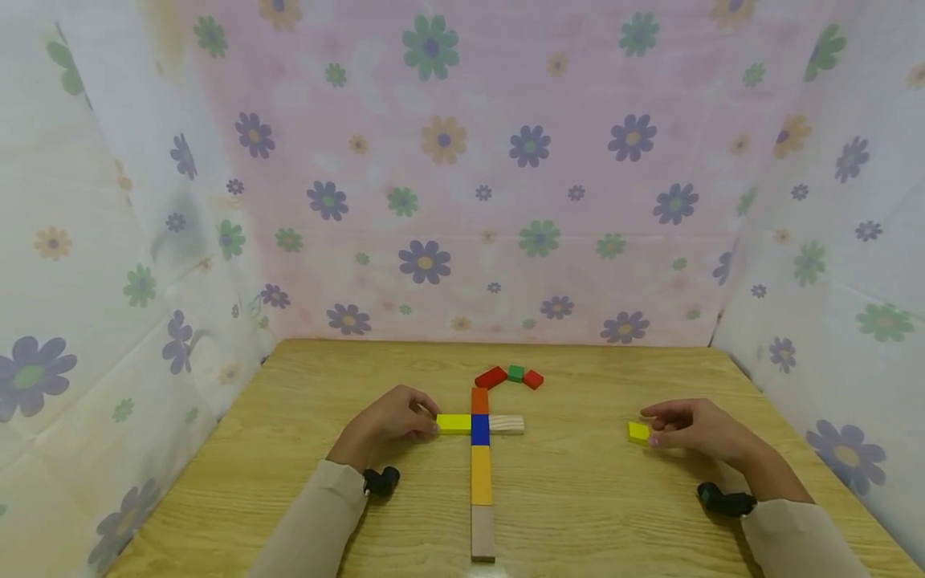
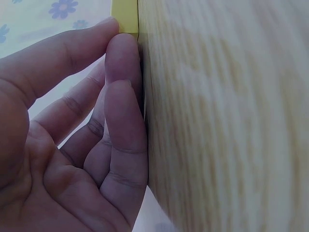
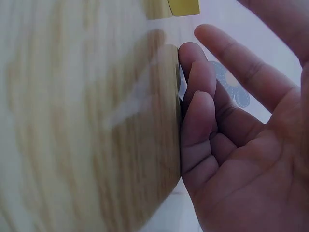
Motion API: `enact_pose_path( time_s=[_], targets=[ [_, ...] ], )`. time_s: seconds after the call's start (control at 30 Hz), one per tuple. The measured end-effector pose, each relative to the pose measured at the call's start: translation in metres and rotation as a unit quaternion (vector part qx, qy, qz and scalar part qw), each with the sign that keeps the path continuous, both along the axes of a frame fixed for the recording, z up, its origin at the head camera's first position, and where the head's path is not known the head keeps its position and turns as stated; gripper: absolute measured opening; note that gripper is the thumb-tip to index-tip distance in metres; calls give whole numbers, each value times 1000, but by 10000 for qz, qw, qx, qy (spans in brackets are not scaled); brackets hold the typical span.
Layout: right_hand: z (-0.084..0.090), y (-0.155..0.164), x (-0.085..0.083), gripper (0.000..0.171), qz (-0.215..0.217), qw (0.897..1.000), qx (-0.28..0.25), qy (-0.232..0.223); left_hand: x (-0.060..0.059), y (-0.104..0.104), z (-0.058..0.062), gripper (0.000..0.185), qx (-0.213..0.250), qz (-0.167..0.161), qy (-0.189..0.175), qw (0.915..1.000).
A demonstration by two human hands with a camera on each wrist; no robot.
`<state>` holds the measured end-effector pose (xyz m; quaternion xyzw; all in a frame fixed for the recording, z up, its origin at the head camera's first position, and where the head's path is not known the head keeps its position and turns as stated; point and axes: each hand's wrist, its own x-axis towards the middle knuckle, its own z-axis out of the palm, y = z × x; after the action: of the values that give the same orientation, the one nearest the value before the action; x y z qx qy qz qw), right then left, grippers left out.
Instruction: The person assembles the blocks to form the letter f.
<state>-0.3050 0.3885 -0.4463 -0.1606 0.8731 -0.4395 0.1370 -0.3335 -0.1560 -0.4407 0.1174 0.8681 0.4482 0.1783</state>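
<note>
My left hand (image 1: 396, 416) pinches the outer end of a yellow block (image 1: 454, 424). In the left wrist view its fingertips meet the end of that block (image 2: 125, 17). The block's other end abuts a dark blue block (image 1: 480, 429), which has a pale wood block (image 1: 507, 424) on its right. To the right, my right hand (image 1: 690, 429) is beside a separate short yellow block (image 1: 638, 433), fingers parted and loosely bent. The right wrist view shows this block (image 3: 185, 7) beyond the fingertips, with a gap between.
An orange-red block (image 1: 480, 400) lies behind the blue one; a yellow-orange block (image 1: 481, 475) and a light wooden block (image 1: 482, 531) run in front. Red (image 1: 491, 377), green (image 1: 516, 373) and smaller red (image 1: 533, 379) blocks curve rightward behind. Flowered cloth (image 1: 462, 160) surrounds the wooden table (image 1: 347, 361).
</note>
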Motion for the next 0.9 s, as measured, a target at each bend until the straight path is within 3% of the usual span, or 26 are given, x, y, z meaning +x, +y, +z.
enact_pose_path(
  time_s=[0.9],
  targets=[
    [-1, -5, 1, 52, -61, 9994, 269, 216, 4, 2, 3, 24, 107, -65, -9, 9999]
  ],
)
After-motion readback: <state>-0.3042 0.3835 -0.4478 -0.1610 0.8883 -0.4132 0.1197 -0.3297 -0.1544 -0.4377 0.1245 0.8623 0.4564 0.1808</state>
